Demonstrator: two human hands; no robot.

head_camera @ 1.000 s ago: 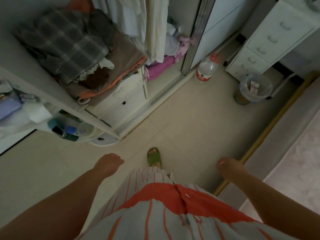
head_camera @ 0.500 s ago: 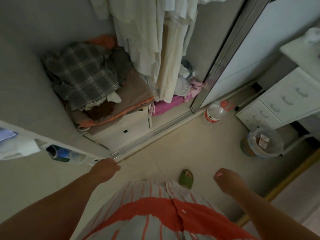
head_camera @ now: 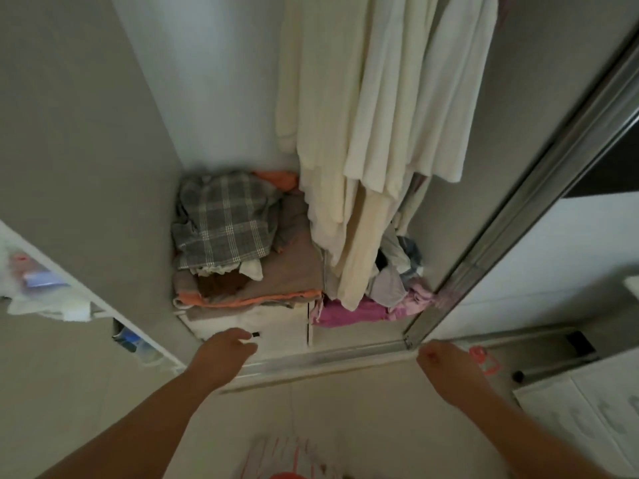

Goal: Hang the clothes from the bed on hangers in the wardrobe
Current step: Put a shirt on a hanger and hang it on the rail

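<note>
I face the open wardrobe [head_camera: 221,98]. Cream and white clothes [head_camera: 387,108] hang from above at its right side; the hangers and rail are out of view. A folded pile with a grey plaid garment [head_camera: 224,223] on top sits on a white drawer unit [head_camera: 276,326] inside. My left hand [head_camera: 224,354] reaches forward in front of that unit, fingers loosely curled, holding nothing. My right hand [head_camera: 446,368] is raised near the sliding door track, loosely curled and holding nothing. The bed is not in view.
A mirrored sliding door frame [head_camera: 518,216] runs diagonally on the right. Pink and purple clothes [head_camera: 363,309] lie crumpled at the wardrobe's bottom right. A white shelf with small items [head_camera: 52,288] is at left, white drawers [head_camera: 594,409] at right, and a red-capped bottle [head_camera: 484,361] behind my right hand.
My view has tilted up and moved closer to the wardrobe. Both hands have risen and come forward toward the wardrobe opening; they still hold nothing.
</note>
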